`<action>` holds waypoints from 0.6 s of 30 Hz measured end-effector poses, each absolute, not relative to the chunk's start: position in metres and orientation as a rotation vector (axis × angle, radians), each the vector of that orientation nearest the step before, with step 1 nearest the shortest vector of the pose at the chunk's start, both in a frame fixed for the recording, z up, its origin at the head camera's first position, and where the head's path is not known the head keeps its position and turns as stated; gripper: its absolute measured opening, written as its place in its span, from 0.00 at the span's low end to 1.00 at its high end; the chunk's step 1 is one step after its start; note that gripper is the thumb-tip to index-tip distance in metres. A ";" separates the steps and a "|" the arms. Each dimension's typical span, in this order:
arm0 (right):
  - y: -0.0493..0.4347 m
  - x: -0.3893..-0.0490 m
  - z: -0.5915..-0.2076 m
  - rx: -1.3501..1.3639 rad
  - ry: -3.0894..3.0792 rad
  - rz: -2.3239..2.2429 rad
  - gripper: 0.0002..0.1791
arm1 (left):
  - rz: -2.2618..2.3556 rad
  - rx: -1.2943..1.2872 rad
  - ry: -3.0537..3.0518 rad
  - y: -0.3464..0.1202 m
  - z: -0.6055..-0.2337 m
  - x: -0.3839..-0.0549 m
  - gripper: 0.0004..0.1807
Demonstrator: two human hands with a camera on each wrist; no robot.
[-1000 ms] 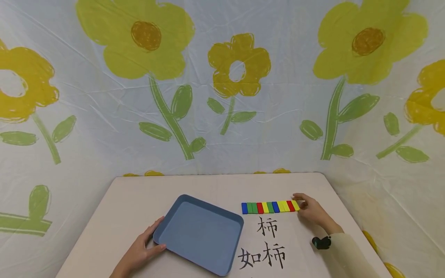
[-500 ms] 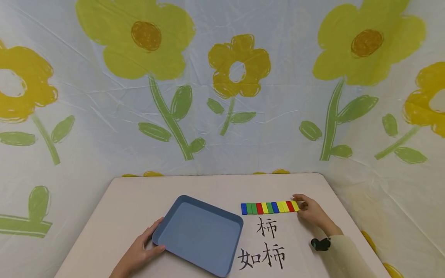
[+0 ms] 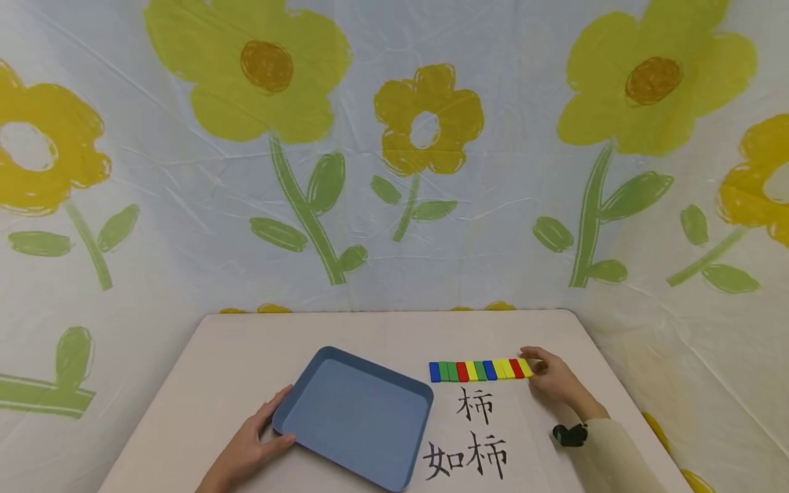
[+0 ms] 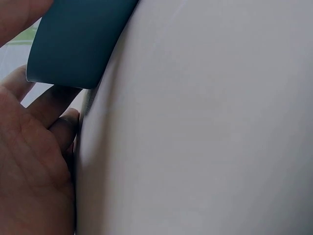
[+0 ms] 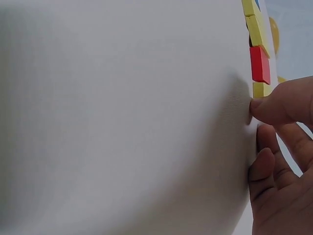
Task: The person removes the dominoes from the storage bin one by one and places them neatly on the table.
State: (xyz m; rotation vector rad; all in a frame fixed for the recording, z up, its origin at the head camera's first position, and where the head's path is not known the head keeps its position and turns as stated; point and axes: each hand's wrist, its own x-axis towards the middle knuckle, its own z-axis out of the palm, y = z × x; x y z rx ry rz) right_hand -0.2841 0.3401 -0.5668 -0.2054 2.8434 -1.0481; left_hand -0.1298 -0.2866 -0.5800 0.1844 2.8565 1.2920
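In the head view a blue-grey rectangular tray sits turned on the table. My left hand grips its left corner, thumb at the front rim and fingers along the left side. The left wrist view shows fingers close under the tray wall. To the right of the tray lies a row of small blocks in blue, green, red and yellow, set side by side. My right hand is at the row's right end, thumb and forefinger around the last yellow block. The right wrist view shows the thumb against it.
Black brush-style characters are marked on the pale table below the block row. A flower-printed cloth hangs behind and around the table. A small dark device sits at my right wrist.
Both hands, the tray and the blocks keep their places. Only the head view shifts very slightly.
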 end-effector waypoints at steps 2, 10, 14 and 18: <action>0.340 -0.283 -0.567 -0.193 2.845 -1.044 0.36 | 1.293 0.175 2.847 -0.286 -0.580 -0.129 0.43; 0.339 -0.283 -0.560 -0.185 2.844 -1.049 0.36 | 1.382 0.243 2.830 -0.284 -0.577 -0.133 0.46; 0.338 -0.283 -0.558 -0.191 2.844 -1.060 0.36 | 1.481 0.267 2.786 -0.288 -0.578 -0.135 0.50; 0.336 -0.283 -0.557 -0.175 2.848 -1.040 0.36 | 1.602 0.264 2.693 -0.295 -0.574 -0.137 0.45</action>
